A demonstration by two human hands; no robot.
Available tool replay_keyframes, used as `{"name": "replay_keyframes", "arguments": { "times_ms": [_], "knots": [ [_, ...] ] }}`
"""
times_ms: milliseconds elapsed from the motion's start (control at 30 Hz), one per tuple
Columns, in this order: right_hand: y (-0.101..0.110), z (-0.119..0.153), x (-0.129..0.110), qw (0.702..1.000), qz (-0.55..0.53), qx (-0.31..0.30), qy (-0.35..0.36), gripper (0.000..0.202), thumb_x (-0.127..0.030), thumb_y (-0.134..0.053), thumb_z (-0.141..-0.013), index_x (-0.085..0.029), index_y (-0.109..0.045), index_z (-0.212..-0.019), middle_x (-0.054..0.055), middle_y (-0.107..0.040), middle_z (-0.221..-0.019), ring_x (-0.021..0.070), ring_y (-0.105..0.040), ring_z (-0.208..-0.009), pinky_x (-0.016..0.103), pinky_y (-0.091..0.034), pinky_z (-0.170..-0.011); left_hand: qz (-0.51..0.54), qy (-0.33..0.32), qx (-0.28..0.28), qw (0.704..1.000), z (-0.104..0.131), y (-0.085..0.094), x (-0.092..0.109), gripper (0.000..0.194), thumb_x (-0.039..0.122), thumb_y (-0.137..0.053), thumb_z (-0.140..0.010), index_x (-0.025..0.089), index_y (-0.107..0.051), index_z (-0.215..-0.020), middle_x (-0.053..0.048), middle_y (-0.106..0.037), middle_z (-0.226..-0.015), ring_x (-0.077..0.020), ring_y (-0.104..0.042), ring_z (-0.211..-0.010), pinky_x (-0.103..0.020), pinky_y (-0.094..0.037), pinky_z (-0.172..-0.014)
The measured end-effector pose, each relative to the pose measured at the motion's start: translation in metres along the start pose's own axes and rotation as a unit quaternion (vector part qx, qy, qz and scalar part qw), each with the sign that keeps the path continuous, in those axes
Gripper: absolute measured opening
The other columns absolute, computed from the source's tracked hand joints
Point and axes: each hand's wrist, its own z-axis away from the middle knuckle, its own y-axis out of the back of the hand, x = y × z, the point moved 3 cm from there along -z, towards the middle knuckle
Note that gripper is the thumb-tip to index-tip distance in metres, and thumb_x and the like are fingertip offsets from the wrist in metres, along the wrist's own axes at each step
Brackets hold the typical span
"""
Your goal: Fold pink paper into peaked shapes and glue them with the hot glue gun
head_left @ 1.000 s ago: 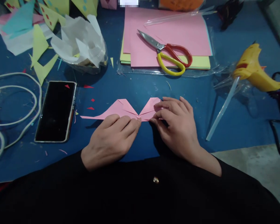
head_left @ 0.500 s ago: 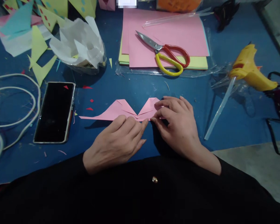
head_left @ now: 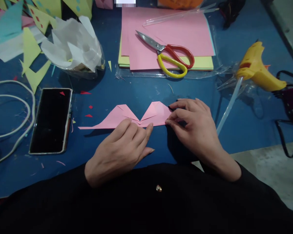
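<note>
A folded pink paper lies on the blue table, with two raised peaks, a V-shaped notch between them and a thin strip trailing out to the left. My left hand is closed at its lower edge, fingertips pressing the fold near the middle. The thumb is partly seen below. At the right end, my right hand pinches the paper between thumb and fingers, hiding that tip. Beyond the paper, scissors with red and yellow handles rest on a stack of pink sheets.
On the left are a phone, a white cable and a bag with crumpled white paper. A yellow glue gun with a glue stick lies to the right. Small red scraps dot the table.
My right hand has slid rightward along the paper's lower edge to its right end. My left hand stays pressed near the middle. The view has shifted slightly.
</note>
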Motion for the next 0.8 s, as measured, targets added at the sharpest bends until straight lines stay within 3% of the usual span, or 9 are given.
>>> {"name": "replay_keyframes", "arguments": {
  "times_ms": [233, 633, 800],
  "knots": [
    [0.004, 0.003, 0.006, 1.0, -0.002, -0.006, -0.007, 0.01, -0.022, -0.063, -0.084, -0.022, -0.067, -0.075, 0.006, -0.072, -0.108, 0.0275, -0.063, -0.108, 0.057, -0.037, -0.105, -0.005, 0.005, -0.005, 1.0, -0.002, 0.0, 0.003, 0.06, 0.048, -0.051, -0.098, 0.003, -0.059, -0.136, -0.009, -0.069, -0.087, -0.0276, -0.064, -0.09, -0.043, -0.044, -0.099],
    [0.011, 0.006, 0.014, 0.999, 0.011, 0.002, -0.047, 0.01, -0.014, -0.06, -0.08, -0.021, -0.062, -0.073, 0.012, -0.07, -0.108, 0.032, -0.062, -0.11, 0.053, -0.047, -0.094, -0.006, 0.006, 0.004, 1.0, -0.004, -0.002, 0.003, 0.057, 0.044, -0.051, -0.098, 0.002, -0.059, -0.135, -0.01, -0.069, -0.084, -0.0272, -0.064, -0.085, -0.047, -0.046, -0.101],
    [0.008, 0.01, 0.017, 0.998, 0.008, 0.017, -0.059, 0.013, -0.013, -0.06, -0.08, -0.02, -0.064, -0.09, 0.013, -0.068, -0.113, 0.0318, -0.062, -0.111, 0.052, -0.048, -0.095, -0.005, 0.004, 0.001, 1.0, -0.003, -0.001, 0.003, 0.054, 0.04, -0.052, -0.098, 0.003, -0.06, -0.135, -0.01, -0.069, -0.085, -0.0277, -0.064, -0.083, -0.05, -0.046, -0.102]
  ]
}}
